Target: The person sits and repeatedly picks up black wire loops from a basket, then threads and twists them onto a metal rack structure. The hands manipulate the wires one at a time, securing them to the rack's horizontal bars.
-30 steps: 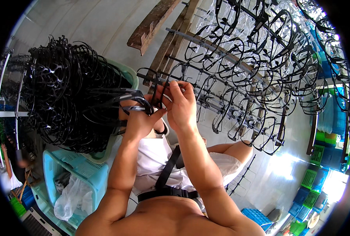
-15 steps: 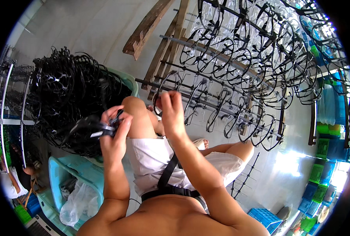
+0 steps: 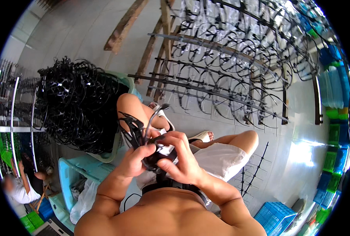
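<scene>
My left hand [image 3: 135, 160] and my right hand [image 3: 180, 154] meet in front of my lap, both closed on a small bundle of black spectacle frames [image 3: 137, 133]. The frames stick up and to the left out of my left fist, and one thin temple arm curves upward. My right fingers pinch the lower part of the same bundle. My knees and white shorts [image 3: 218, 157] lie just beyond the hands.
A big heap of black frames [image 3: 76, 104] fills a pale green basket at my left. A metal rack [image 3: 230, 78] hung with many frames leans ahead and right. Blue and green crates [image 3: 275, 214] stand at the right edge. Another person [image 3: 21, 187] sits at far left.
My hands came down from the rack toward my lap. The left hand, which had swung out left with the frames, rejoined the right hand on the bundle.
</scene>
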`<state>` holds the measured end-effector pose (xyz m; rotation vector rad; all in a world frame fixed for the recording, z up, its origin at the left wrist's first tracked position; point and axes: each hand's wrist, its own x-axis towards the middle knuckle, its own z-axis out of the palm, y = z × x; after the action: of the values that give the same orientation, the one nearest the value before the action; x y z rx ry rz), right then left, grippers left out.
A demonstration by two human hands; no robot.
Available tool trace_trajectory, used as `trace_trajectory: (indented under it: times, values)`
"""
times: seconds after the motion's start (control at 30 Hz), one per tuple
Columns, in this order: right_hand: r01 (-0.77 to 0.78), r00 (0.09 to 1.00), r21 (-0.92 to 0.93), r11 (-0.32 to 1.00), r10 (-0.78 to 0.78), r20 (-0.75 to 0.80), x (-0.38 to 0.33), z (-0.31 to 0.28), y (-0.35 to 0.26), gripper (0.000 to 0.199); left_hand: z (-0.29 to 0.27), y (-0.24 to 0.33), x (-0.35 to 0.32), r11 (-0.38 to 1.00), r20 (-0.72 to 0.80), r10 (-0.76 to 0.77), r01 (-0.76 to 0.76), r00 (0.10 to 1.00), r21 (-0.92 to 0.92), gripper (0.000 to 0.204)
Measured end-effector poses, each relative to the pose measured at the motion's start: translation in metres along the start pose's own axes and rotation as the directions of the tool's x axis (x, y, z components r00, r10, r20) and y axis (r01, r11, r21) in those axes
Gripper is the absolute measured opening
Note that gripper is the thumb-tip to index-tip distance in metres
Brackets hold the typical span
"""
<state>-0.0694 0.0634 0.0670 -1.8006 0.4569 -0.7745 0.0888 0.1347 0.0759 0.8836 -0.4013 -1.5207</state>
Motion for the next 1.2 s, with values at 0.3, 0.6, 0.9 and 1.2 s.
trace_trajectory:
  times: [0.3,0.6,0.9,1.2]
  values:
    - [-0.143,0.902,-0.194,0.971,0.047,-0.430,-0.047,-0.079,-0.008,0.031,0.070,-0.020,0.031,0.921,0.159,-0.386,0.370,0.909,0.122,0.045]
    - [-0.120,0.988,-0.142,0.982,0.133,0.083,-0.070,-0.157,0.004,0.028,0.098,-0.047,0.062,0.744,0.411,-0.668,0.566,0.621,0.355,0.072]
    - [-0.698,0.715,0.333,0.634,0.644,0.273,-0.114,-0.200,0.042,0.024,0.089,-0.094,0.078,0.518,0.379,-0.689,0.054,0.617,0.854,0.055]
    - [-0.024,0.686,0.935,0.354,0.686,-0.242,-0.205,-0.270,0.037,0.026,0.080,-0.102,0.079,0.504,0.284,-0.847,0.512,0.449,0.696,0.072]
